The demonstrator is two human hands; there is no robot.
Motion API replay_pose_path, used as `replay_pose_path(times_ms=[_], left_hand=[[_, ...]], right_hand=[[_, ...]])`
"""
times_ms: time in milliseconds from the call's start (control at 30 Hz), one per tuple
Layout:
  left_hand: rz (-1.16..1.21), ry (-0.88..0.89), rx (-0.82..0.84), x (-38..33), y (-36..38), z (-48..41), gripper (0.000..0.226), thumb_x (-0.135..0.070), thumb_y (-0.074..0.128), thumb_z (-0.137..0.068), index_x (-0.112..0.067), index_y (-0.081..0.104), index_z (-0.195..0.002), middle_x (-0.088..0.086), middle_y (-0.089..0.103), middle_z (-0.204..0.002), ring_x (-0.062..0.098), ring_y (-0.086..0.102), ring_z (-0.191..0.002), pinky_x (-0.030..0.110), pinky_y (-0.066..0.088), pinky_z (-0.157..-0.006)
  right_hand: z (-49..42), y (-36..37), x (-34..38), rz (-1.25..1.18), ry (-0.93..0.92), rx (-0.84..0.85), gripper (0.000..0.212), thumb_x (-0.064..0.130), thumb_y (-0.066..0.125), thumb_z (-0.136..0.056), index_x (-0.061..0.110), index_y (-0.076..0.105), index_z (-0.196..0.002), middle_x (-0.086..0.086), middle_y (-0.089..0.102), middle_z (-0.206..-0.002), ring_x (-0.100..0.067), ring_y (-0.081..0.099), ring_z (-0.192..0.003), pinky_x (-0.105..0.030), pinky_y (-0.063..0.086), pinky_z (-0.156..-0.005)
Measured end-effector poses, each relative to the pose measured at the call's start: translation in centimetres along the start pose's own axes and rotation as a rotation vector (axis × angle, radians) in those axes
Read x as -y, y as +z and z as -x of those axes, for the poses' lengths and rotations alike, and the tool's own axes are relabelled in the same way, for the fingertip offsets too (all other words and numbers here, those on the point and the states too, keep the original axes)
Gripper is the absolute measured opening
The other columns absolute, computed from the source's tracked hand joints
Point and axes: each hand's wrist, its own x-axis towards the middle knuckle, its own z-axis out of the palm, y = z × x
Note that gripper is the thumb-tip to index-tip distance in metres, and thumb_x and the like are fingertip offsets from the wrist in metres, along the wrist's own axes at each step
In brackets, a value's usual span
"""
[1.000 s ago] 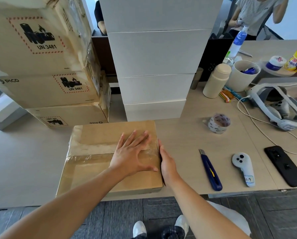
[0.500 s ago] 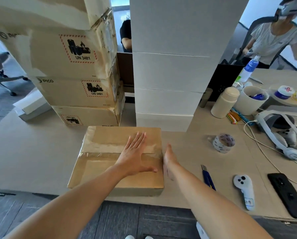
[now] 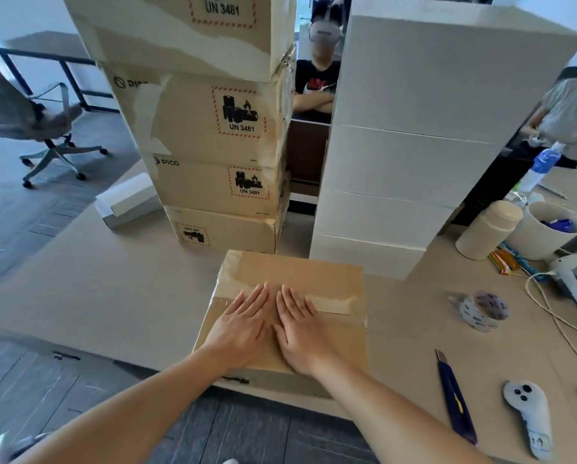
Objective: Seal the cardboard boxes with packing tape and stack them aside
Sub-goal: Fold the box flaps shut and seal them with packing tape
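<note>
Now both hands flat on the box
Right hand (image 3: 305,333) has joined left hand (image 3: 241,324) atop the taped cardboard box (image 3: 330,276) (glossy, wrinkled strip), fingers spread.

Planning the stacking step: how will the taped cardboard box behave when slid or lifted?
Likely stiff: cardboard box top shows no sag under left hand and right hand. Probably slides easily on the smooth table. Glossy tape may be slippery.

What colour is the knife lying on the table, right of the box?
The knife is dark blue with a yellow slider; the head view shows it best.
</note>
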Motion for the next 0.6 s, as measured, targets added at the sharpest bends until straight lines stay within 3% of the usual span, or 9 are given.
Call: replay_pose_path(times_ms=[67, 133, 233, 333, 500, 600], left_hand=[[-0.016, 0.072, -0.023, 1.3, -0.1, 0.0, 0.060, -0.044, 0.011, -0.101, -0.022, 0.004, -0.156, -0.004, 0.004, -0.164, 0.009, -0.007, -0.150, 0.025, -0.010, -0.119], [-0.012, 0.116, -0.003, 3.0, -0.6, 0.0, 0.054, -0.041, 0.020, -0.105, -0.031, 0.005, -0.157, -0.014, 0.001, -0.163, 0.000, -0.008, -0.149, 0.023, -0.011, -0.119], [-0.005, 0.127, 0.032, 4.7, -1.4, 0.1, 0.049, -0.046, 0.019, -0.107, -0.048, 0.004, -0.153, -0.029, -0.002, -0.158, -0.006, -0.012, -0.146, 0.024, -0.011, -0.120], [-0.007, 0.099, 0.034, 4.9, -1.5, 0.2, 0.047, -0.051, 0.016, -0.105, -0.052, 0.005, -0.152, -0.034, -0.001, -0.156, -0.004, -0.010, -0.147, 0.026, -0.012, -0.120], [-0.044, -0.001, -0.030, 4.7, -1.6, 1.0, 0.048, -0.057, 0.014, -0.103, -0.051, 0.014, -0.151, -0.034, 0.007, -0.153, 0.005, -0.007, -0.149, 0.040, -0.007, -0.124], [-0.032, -0.061, -0.085, 4.6, -1.6, 1.3, 0.057, -0.060, 0.009, -0.098, -0.046, 0.024, -0.150, -0.030, 0.020, -0.154, 0.008, 0.001, -0.150, 0.039, -0.005, -0.124]], right_hand=[[0.1, -0.3, -0.7, 0.046, -0.054, 0.011, 0.062, 0.048, 0.017, -0.104, 0.023, -0.006, -0.156, 0.008, -0.015, -0.161, -0.007, -0.015, -0.148, -0.034, -0.005, -0.122], [0.2, -1.1, -2.1, 0.094, -0.120, 0.035, 0.063, 0.057, 0.015, -0.102, 0.032, -0.007, -0.155, 0.016, -0.013, -0.159, -0.002, -0.013, -0.147, -0.031, -0.006, -0.121], [1.3, -1.9, -4.0, 0.146, -0.110, 0.022, 0.057, 0.060, 0.009, -0.099, 0.044, -0.006, -0.152, 0.023, -0.009, -0.159, 0.000, -0.011, -0.146, -0.032, -0.007, -0.120], [2.7, -1.5, -4.7, 0.121, 0.016, -0.074, 0.053, 0.057, 0.000, -0.097, 0.051, 0.007, -0.150, 0.027, -0.001, -0.158, 0.000, -0.006, -0.147, -0.035, -0.001, -0.122], [4.1, -1.2, -6.0, 0.071, 0.097, -0.169, 0.054, 0.052, -0.001, -0.098, 0.047, 0.017, -0.148, 0.026, 0.008, -0.156, -0.001, -0.002, -0.148, -0.029, 0.002, -0.122], [5.1, -1.2, -7.5, 0.066, 0.129, -0.235, 0.051, 0.050, 0.004, -0.100, 0.042, 0.022, -0.147, 0.023, 0.016, -0.155, -0.001, 0.005, -0.147, -0.023, 0.006, -0.120]])
